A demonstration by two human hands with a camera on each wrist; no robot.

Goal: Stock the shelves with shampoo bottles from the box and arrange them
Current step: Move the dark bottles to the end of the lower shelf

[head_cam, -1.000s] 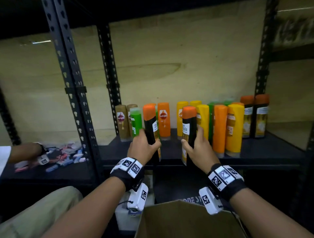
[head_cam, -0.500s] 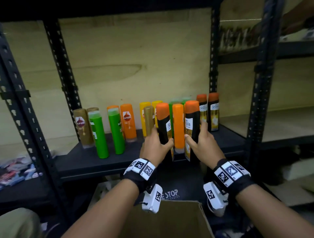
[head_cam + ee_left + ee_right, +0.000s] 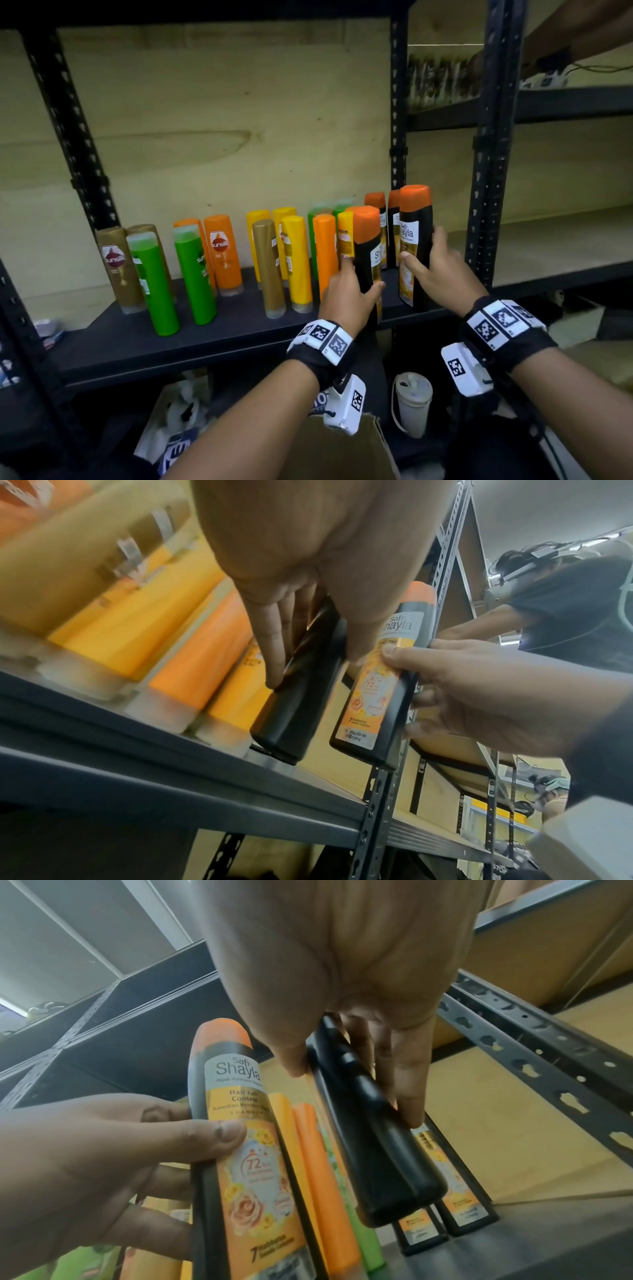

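Note:
My left hand (image 3: 361, 274) grips a black shampoo bottle with an orange cap (image 3: 368, 253), held upright over the front edge of the dark shelf (image 3: 205, 329). Just to its right, my right hand (image 3: 421, 246) grips a second black bottle (image 3: 414, 236), slightly higher, close to the right post. In the left wrist view my fingers (image 3: 270, 647) wrap the black bottle (image 3: 301, 696); the other bottle (image 3: 377, 691) hangs beside it. The right wrist view shows the right-hand bottle (image 3: 377, 1137) and the labelled left-hand bottle (image 3: 246, 1145). The cardboard box (image 3: 335, 452) sits below.
Brown, green, orange and yellow bottles (image 3: 191, 274) stand in rows along the shelf. Two more black bottles (image 3: 376, 212) stand at the back right. A black perforated post (image 3: 489, 171) borders the shelf on the right. A white cup (image 3: 411, 401) stands below. Another person's arm (image 3: 565, 44) reaches onto a higher shelf.
Both hands have carried their black bottles rightward along the shelf, past the yellow and orange rows, to its right end. The right bottle now sits higher than the left one.

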